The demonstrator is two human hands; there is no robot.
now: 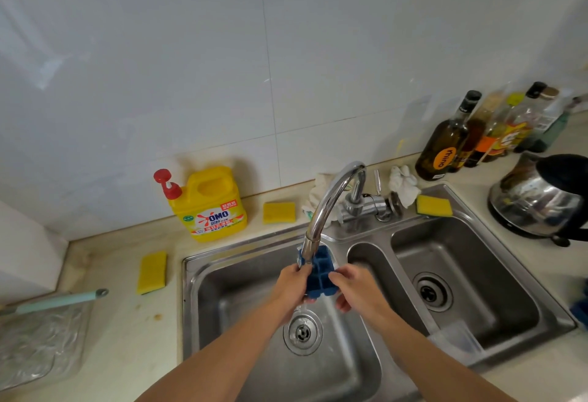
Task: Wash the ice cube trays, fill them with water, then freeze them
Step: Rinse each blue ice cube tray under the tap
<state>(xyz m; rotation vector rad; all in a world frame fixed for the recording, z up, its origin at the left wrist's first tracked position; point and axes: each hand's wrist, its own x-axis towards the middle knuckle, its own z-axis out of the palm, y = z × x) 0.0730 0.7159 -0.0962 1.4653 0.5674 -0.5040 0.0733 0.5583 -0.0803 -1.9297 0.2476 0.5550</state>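
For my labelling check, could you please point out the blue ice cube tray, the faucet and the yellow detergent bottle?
blue ice cube tray (321, 274): head view, on its divided cells.
faucet (329, 201): head view, on the curved spout.
yellow detergent bottle (219, 218): head view, on its front label.

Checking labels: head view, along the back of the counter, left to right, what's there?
Detergent jug → sponge → white cloth → second sponge on the sink rim → dark bottle → kettle.
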